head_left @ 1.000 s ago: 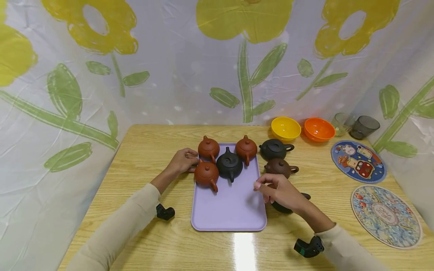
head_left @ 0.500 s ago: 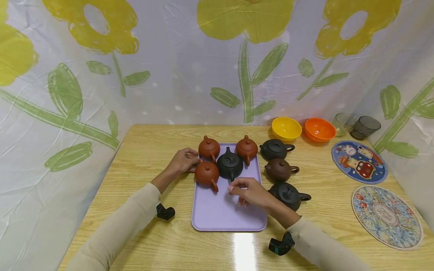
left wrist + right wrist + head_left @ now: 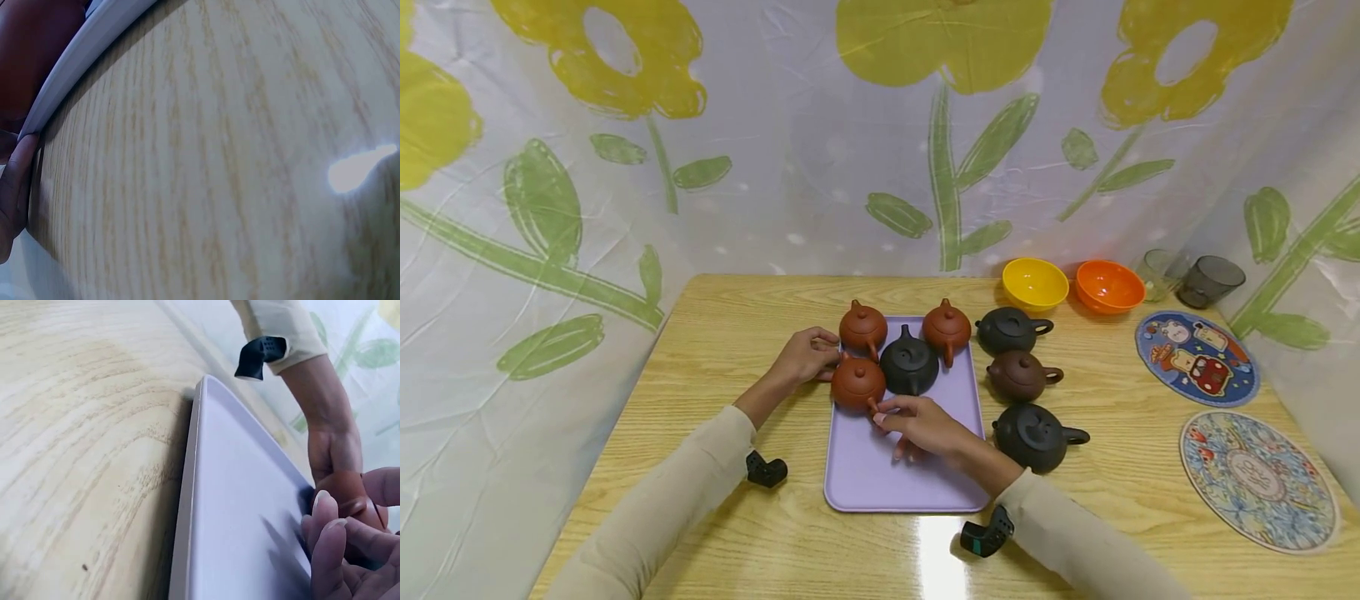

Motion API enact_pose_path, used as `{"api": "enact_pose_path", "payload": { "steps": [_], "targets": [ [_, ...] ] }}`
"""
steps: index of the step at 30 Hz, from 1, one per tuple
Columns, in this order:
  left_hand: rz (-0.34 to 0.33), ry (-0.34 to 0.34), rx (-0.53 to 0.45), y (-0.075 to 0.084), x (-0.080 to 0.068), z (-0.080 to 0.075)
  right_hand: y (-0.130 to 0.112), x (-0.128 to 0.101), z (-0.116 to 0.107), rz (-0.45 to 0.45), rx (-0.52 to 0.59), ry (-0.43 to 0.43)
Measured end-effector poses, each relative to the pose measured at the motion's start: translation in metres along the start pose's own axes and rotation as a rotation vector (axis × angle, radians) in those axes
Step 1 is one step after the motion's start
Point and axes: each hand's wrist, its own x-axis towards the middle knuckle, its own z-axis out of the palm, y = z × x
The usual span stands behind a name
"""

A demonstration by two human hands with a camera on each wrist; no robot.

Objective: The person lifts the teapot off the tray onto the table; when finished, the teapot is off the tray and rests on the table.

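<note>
A purple tray [image 3: 910, 492] carries several small teapots. One is black [image 3: 908, 365]; the others are reddish-brown. My left hand [image 3: 805, 357] is at the tray's left edge, its fingers pinching the spout side of the nearest reddish-brown teapot [image 3: 857, 385]. In the left wrist view, its thumb [image 3: 19, 178] rests against the tray's rim [image 3: 75, 59]. My right hand [image 3: 917, 425] hovers over the tray, thumb and fingertips beside that same teapot's handle. The right wrist view shows the handle [image 3: 353, 506] between the parted fingers, without clear contact.
Right of the tray stand a dark teapot [image 3: 1006, 330], a brown teapot [image 3: 1017, 375] and a black teapot [image 3: 1030, 437]. Behind them are a yellow bowl [image 3: 1034, 283], an orange bowl [image 3: 1109, 287] and a grey glass [image 3: 1210, 281]. Two round mats [image 3: 1258, 479] lie far right.
My right hand has moved left across the tray, from beside the right-hand teapots to the reddish-brown teapot's handle. My left hand and the teapots have stayed in place.
</note>
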Motion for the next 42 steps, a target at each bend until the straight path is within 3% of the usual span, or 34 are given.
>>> {"api": "enact_pose_path", "payload": {
  "steps": [7, 16, 25, 32, 42],
  "targets": [
    [0.007, 0.003, 0.004, 0.001, 0.001, 0.000, -0.002, 0.004, 0.002, 0.012, 0.023, -0.021],
    [-0.006, 0.003, 0.001, 0.001, 0.002, 0.001, -0.003, 0.007, 0.003, 0.001, 0.036, -0.003],
    [0.037, 0.004, -0.015, 0.004, -0.001, 0.001, -0.004, 0.007, 0.009, -0.008, 0.052, 0.028],
    [0.016, 0.012, -0.024, 0.001, 0.001, 0.001, -0.004, 0.004, 0.012, -0.034, 0.054, 0.060],
    [0.005, 0.020, -0.017, 0.002, 0.000, 0.001, -0.003, -0.003, 0.007, -0.084, 0.021, 0.021]
  ]
}}
